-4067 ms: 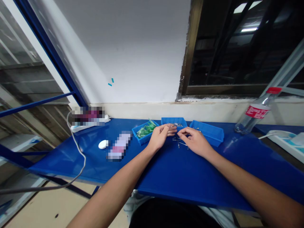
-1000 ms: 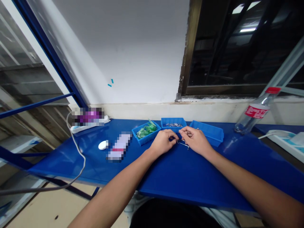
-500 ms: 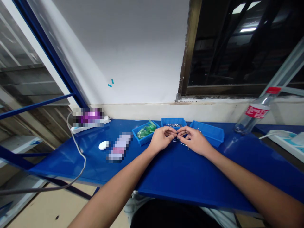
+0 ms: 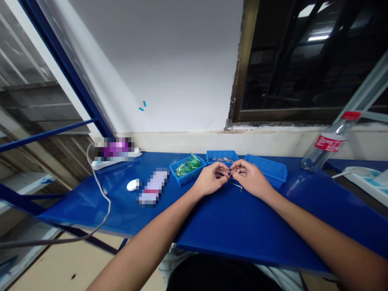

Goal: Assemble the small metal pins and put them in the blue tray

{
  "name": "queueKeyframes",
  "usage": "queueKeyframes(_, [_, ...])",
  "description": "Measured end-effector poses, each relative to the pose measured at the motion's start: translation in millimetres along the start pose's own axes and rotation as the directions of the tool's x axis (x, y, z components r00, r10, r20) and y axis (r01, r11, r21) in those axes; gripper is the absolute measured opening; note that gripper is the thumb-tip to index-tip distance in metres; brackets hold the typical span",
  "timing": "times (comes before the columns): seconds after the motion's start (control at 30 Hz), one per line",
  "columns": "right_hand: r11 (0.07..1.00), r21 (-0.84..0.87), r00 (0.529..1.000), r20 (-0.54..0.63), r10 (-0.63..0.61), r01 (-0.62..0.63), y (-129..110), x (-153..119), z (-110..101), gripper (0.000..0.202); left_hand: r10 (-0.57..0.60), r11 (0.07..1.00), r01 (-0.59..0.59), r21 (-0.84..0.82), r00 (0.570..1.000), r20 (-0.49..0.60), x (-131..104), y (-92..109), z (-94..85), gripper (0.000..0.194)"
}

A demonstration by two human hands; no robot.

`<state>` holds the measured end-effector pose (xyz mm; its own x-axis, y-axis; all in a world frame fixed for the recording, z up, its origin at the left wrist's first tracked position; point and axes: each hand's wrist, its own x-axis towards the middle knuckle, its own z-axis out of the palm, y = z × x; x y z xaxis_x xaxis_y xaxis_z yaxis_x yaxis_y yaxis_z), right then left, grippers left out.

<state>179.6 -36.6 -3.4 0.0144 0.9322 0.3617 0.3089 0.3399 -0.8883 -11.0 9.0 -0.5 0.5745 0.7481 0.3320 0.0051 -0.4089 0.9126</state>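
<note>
My left hand point(image 4: 213, 178) and my right hand point(image 4: 250, 177) meet fingertip to fingertip over the blue table, both closed in a pinch. Whatever they pinch is too small and too hidden to name. Just beneath the fingers lies a thin metal piece like a pin or screw point(image 4: 236, 184) on the tabletop. Behind my hands stands a blue bin of small silvery metal parts point(image 4: 222, 159). Left of my left hand is a blue bin with green pieces point(image 4: 188, 166). Behind my right hand sits a third blue bin point(image 4: 271, 169), its contents partly covered by the hand.
A clear plastic bottle point(image 4: 325, 145) with a red cap stands at the right rear. On the left are a blurred-out phone-like object point(image 4: 154, 188), a white oval item point(image 4: 132, 185) and a power strip point(image 4: 117, 158) with a cable. A wall bounds the table's back.
My hands have shifted slightly right, still together at the fingertips. The left fingers have lowered a little, and the thin metal piece below shows more clearly.
</note>
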Motion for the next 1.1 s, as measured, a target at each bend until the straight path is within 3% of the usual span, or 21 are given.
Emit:
queueKeyframes(0.2, [1.000,0.012,0.999,-0.045,0.021,-0.021,-2,0,-2,0.032,-0.041,0.998,0.039,-0.050,0.998,-0.042,2,0,-1.7,0.021])
queueKeyframes(0.37, [0.983,-0.175,0.997,-0.049,-0.061,0.052,-2,0,-5,0.028,-0.059,0.995,0.049,-0.088,0.991,-0.120,5,3,-5.7,0.024])
queueKeyframes(0.6, [0.956,-0.288,0.997,-0.039,-0.068,0.054,-4,-1,-4,0.017,-0.041,0.997,0.048,0.063,0.994,-0.098,4,1,-7.7,0.025])
queueKeyframes(0.8, [0.942,-0.301,0.989,0.041,-0.144,0.149,-11,-3,-3,0.036,-0.041,0.999,0.041,-0.012,0.996,-0.074,0,8,-4.3,0.049])
queueKeyframes(0.97, [0.930,-0.334,0.986,-0.004,-0.165,0.154,-13,-5,-5,0.020,-0.139,0.990,0.139,-0.033,0.990,0.019,-2,11,-3.0,0.061])
queueKeyframes(1.1, [0.908,-0.392,0.985,-0.026,-0.172,0.149,-10,-4,-7,0.011,-0.166,0.986,0.167,0.013,0.986,-0.009,-2,11,-3.7,0.069])
